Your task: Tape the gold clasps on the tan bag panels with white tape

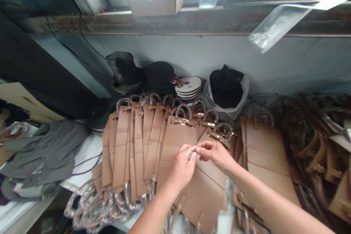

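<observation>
L hand (181, 168) & R hand (215, 154) were together, both pinched on small pale bit (192, 150) just over tan bag panel (178, 137) beneath hands. Bit prob. thin, light, flimsy; best gripped at edge.

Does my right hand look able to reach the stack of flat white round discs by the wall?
Probably yes. Only flat tan bag panels with looped handles lie between the right hand and the stack of white discs, though its fingertips now pinch against the left hand.
</observation>
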Demonstrator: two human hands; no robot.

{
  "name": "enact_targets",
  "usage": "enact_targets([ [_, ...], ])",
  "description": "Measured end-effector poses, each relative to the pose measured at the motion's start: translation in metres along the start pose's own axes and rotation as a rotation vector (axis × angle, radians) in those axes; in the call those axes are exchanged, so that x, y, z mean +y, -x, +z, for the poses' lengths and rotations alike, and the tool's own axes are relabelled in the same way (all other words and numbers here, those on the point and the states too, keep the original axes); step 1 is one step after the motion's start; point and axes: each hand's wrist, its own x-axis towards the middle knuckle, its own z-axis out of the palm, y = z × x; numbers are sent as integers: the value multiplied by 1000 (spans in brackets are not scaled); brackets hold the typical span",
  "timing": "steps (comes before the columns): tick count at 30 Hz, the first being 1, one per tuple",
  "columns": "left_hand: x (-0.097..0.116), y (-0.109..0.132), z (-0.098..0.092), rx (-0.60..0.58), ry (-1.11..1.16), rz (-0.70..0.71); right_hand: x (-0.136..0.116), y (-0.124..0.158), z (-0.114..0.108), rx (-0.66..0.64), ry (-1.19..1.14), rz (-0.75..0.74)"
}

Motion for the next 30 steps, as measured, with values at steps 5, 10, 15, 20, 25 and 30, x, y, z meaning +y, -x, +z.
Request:
enact_targets([
  [5, -17, -5, 7, 6, -125, -51, 15, -10, 4, 55, -23, 36],
  [10, -29, -15, 12, 14, -209, -58, 32, -18, -7, 120, 79, -27],
  [15, -33, -23, 15, 42, -214, -66, 34, -22, -19, 186, 64, -87],
  [20, -37, -25, 20, 46, -221, -42, 33, -24, -22, 74, -29, 30],
  [25, -40, -21, 26, 38, -237, 0, 32, -26, -18, 8, -70, 62],
  [30, -34, -19, 24, 44, -238, -15, 32, -26, -16, -8, -94, 69],
])
